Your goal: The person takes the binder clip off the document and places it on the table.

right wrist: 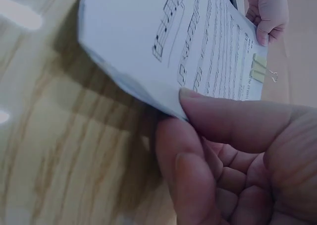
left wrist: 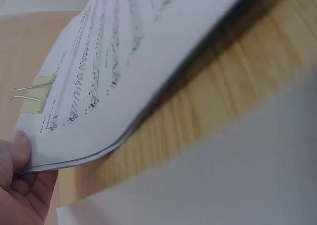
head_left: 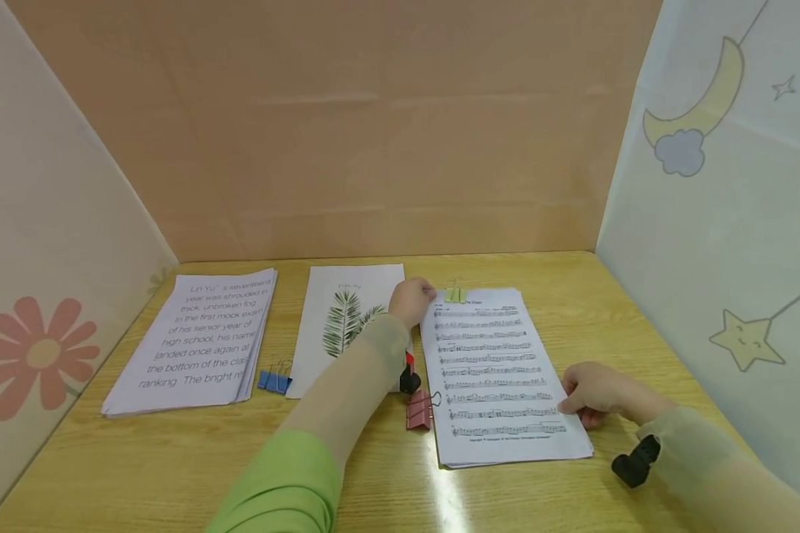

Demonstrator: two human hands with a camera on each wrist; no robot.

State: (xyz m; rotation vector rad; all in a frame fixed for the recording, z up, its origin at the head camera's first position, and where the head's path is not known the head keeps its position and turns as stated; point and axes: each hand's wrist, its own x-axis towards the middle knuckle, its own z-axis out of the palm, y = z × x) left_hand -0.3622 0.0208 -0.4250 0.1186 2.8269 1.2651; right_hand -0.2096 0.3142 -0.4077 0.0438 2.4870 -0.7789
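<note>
Just right of centre on the counter (head_left: 193, 463), the sheet music stack (head_left: 493, 370) is pinched top-left by the left hand (head_left: 410, 300) and lower-right by the right hand (head_left: 600, 391), fingers (right wrist: 179, 141) closed to paper thickness, probably so everything stays lined up.

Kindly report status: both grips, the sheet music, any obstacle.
Left grip pinches top-left corner of sheet music; right grip, its right edge. Yellow clip on top edge. Pink clip beside left edge, maybe obstructing.

Wood-grain table (head_left: 387, 488); on it we log printed-text stack (head_left: 196, 344) left, palm-leaf sheet (head_left: 340, 333) middle, blue clip (head_left: 274, 382), pink clip (head_left: 418, 411); sheet music (head_left: 496, 370), contact unclear.
</note>
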